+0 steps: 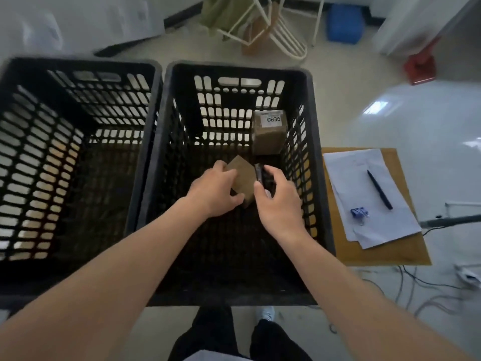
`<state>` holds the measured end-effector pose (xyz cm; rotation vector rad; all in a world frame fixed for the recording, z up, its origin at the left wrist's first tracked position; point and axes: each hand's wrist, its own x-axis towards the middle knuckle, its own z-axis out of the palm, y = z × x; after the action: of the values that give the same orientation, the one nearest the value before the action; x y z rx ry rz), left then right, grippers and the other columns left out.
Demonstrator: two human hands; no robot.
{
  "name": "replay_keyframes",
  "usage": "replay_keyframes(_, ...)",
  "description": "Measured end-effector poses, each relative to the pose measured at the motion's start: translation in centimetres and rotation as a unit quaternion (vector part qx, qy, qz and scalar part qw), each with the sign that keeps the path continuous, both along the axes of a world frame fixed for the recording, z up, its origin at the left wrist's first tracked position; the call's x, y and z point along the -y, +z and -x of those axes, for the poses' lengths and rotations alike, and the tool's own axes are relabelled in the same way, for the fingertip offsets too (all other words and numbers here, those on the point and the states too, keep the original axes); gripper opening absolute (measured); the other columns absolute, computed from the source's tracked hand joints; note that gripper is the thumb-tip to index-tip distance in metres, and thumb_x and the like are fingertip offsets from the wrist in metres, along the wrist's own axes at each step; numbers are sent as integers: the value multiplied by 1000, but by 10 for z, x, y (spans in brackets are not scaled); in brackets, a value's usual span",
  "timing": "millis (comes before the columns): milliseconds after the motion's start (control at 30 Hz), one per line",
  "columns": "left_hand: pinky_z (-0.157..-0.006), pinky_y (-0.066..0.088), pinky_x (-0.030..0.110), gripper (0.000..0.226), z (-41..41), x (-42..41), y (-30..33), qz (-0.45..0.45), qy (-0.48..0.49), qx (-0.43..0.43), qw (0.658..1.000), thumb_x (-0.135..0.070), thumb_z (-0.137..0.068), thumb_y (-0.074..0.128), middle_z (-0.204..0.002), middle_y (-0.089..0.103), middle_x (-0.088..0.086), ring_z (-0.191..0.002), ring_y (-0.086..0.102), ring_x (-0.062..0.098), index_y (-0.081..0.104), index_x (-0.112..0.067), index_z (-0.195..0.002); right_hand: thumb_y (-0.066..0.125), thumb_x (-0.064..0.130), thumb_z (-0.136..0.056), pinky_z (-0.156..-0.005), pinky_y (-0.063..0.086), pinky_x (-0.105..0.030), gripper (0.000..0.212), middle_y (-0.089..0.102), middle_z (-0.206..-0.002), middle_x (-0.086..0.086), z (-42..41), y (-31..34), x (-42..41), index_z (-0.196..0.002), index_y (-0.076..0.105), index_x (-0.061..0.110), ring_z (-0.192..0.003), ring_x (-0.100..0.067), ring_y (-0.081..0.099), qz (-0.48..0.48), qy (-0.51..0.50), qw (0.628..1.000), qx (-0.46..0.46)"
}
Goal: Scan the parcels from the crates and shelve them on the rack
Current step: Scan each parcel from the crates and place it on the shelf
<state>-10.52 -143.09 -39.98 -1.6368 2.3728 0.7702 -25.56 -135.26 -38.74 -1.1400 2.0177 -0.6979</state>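
Now the left hand (216, 190) grips a small brown parcel (243, 178) low inside the right black crate (316, 157), while the right hand (277, 201) curls around a dark scanner (261, 175) just beside it. Another parcel, labelled 0836 (269, 132), leans in the far right corner. Left crate (78, 65) alongside; papers (364, 194) and pen (379, 189) to the right.

A small brown cardboard parcel (243, 178) sits tilted mid-crate in the right black slotted plastic crate (316, 157), while a taller brown parcel labelled 0836 (269, 131) stands upright in its far right corner.
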Motion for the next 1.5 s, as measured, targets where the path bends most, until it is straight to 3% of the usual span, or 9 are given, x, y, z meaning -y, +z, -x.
replay_keyframes(200, -88, 59, 46, 99, 18, 25, -32, -20, -1, 35, 999, -70, -81, 75, -150, 42, 10, -124, 56, 30, 29, -30, -159, 58, 39, -108, -106, 43, -30, 51, 52, -145, -2, 0, -18, 21, -157, 45, 36, -131, -15, 50, -24, -37, 999, 10)
replay_keyframes(467, -100, 54, 61, 136, 21, 32, -42, -85, 29, 40, 995, -40, -70, 93, -163, 16, 14, -138, 39, 48, -10, -64, -155, 54, 44, -109, -65, 30, -13, 48, 44, -149, -2, 12, -36, 21, -155, 41, 46, -103, -5, 40, -64, -60, 996, 35)
replay_keyframes(633, -106, 51, 60, 101, 7, 31, -36, -142, 61, 7, 988, -13, -72, 90, -165, 5, 3, -144, 28, 51, 35, -57, -144, 53, 45, -109, -65, 29, -13, 47, 44, -148, -2, 15, -35, 19, -155, 41, 45, -104, -8, 41, -72, -51, 995, 52)
replay_keyframes(833, -113, 46, 59, 27, 5, 31, -38, -157, 192, -120, 961, -47, -93, 74, -158, 26, 5, -144, 35, 44, 61, -47, -116, 53, 45, -109, -65, 30, -14, 48, 45, -148, -4, 13, -33, 21, -156, 41, 43, -108, -10, 42, -77, -32, 995, 61)
replay_keyframes(1000, -114, 45, 57, 85, -3, 28, -38, -147, 205, -123, 960, -35, -90, 76, -161, 18, 7, -143, 36, 40, 28, -51, -159, 51, 46, -110, -72, 37, -21, 50, 43, -151, -4, 11, -34, 19, -158, 37, 46, -111, -11, 41, -97, -21, 993, 68)
replay_keyframes(1200, -84, 56, 42, 48, -8, 27, -33, -131, 310, -164, 927, -46, -91, 70, -146, 30, 14, -113, 53, 37, 53, -37, -135, 46, 50, -111, -65, 31, -15, 51, 42, -158, -4, 11, -24, 18, -160, 35, 48, -106, -9, 42, -127, 0, 985, 117)
replay_keyframes(1300, -91, 59, 51, 35, -14, 27, -28, -139, 335, -209, 908, -47, -88, 68, -136, 42, 12, -110, 58, 37, 59, -39, -121, 47, 45, -111, -72, 40, -13, 50, 49, -159, 1, 16, -12, 16, -161, 38, 44, -121, -6, 55, -111, 21, 985, 134)
replay_keyframes(1400, -90, 60, 53, 34, -14, 26, -16, -141, 346, -270, 887, -49, -84, 66, -131, 56, 11, -109, 65, 35, 62, -41, -116, 50, 42, -111, -48, 41, -5, 50, 54, -154, 8, 19, 4, 14, -160, 41, 42, -75, 13, 60, -117, 50, 983, 136)
replay_keyframes(1500, -75, 61, 39, 24, -13, 26, -3, -117, 346, -316, 876, -41, -91, 68, -114, 69, 4, -100, 72, 25, 66, -39, -115, 51, 42, -110, -57, 49, -13, 49, 63, -139, 11, 19, 20, 11, -158, 45, 41, -71, 1, 61, -113, 76, 983, 126)
